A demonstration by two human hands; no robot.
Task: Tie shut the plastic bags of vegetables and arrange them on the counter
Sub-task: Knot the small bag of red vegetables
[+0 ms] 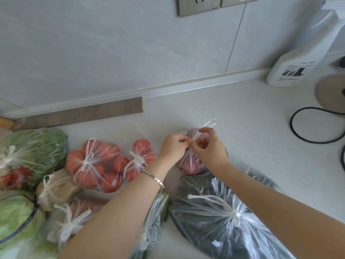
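At far left I saw a tied greens bag (pixel 35 146), then a tied tomato bag (pixel 97 165). At centre the left hand (pixel 174 146), fingers curled, pinched a handle of the pink bag (pixel 193 168), which sat on the counter (pixel 242 128) just beyond a tied dark bag (pixel 201 227). The right hand (pixel 211 148) pinched the other handle, forefinger hooked up. The hands hid most of the bag; I couldn't make out its contents or any knot.
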